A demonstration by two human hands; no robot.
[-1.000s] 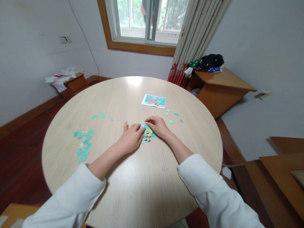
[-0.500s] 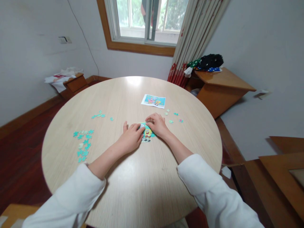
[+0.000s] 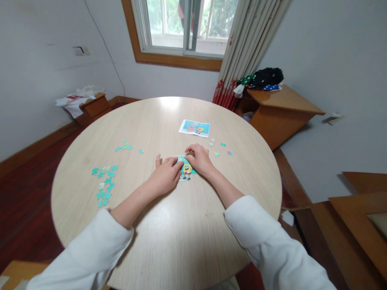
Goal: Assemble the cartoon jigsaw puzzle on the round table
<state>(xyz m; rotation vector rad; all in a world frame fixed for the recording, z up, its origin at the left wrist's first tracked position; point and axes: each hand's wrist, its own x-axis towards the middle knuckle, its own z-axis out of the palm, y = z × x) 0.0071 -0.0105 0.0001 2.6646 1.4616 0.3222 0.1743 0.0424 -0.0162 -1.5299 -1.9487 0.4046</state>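
Observation:
A partly assembled jigsaw puzzle [image 3: 187,169] with a yellow cartoon sponge figure on teal lies on the table between my hands. My left hand [image 3: 165,175] holds the puzzle's left side, its fingertips on the surface and its little finger lifted away. At the top right edge, my right hand [image 3: 199,157] has its thumb and forefinger bent close together on the puzzle. Whether a loose piece sits under those fingertips is hidden. Both hands cover parts of the picture.
Loose teal pieces [image 3: 104,195] lie to the left, with a smaller group [image 3: 124,147] farther back. Several pieces [image 3: 217,154] are scattered right of my hands. A printed reference picture [image 3: 195,128] lies beyond the puzzle on the round table [image 3: 169,241].
The whole view has shifted very slightly. Both hands stay at the puzzle in nearly the same pose, and the loose pieces have not moved.

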